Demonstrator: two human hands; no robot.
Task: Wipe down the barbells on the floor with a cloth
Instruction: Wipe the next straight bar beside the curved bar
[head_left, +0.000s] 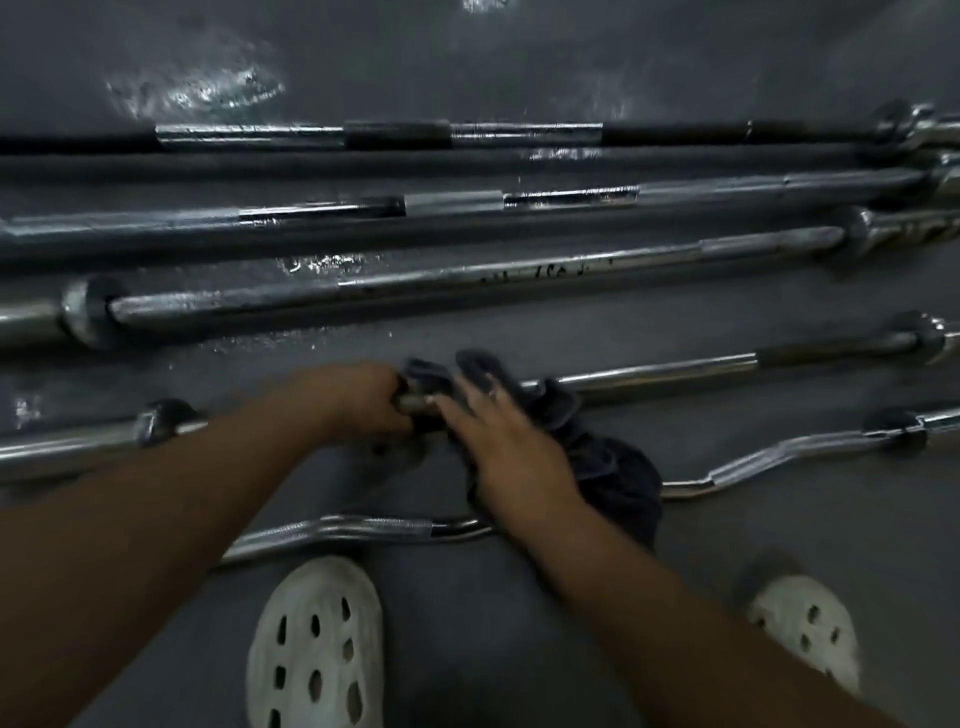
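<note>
**Cloth on the short bar, slack trailing**

Head view: the likely trouble was the short straight chrome barbell (675, 370) rolling on the grey floor (519, 649), or the slack of the dark blue-grey cloth (602, 462) snagging on the wavy chrome curl bar (363, 527) nearer the floor's near edge. The left hand (358, 400) was curled round the shaft. Just beside it, the right hand (509, 447) pressed the cloth on with fairly straight fingers.

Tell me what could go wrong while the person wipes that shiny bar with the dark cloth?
The grey floor shows wet, shiny patches, so the white perforated clogs might slip.
The curved chrome bar lies right by the feet; a step forward could trip on it.
The dark cloth trails loose beside the right hand and could snag on that curved bar.
</note>
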